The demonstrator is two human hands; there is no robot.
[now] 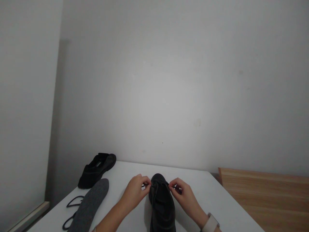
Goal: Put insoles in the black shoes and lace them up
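A black shoe (pixel 164 206) stands on the white table with its toe pointing away from me. At its left side my left hand (pixel 137 190) is closed, thumb and fingertips pinching a dark shoelace (pixel 144 185) close to the lacing. My right hand (pixel 183 193) pinches the lace on the other side, where a dark strand shows between the fingers. Both hands are at the front part of the shoe. The tongue and eyelets are too dark to make out clearly.
A second black shoe (pixel 98 169) sits at the table's far left corner. Nearer me lie a grey insole (pixel 93 204) and a looped black shoelace (pixel 74 201). The white table (pixel 130 167) meets the wall behind. A wooden panel (pixel 263 196) stands beyond the right edge.
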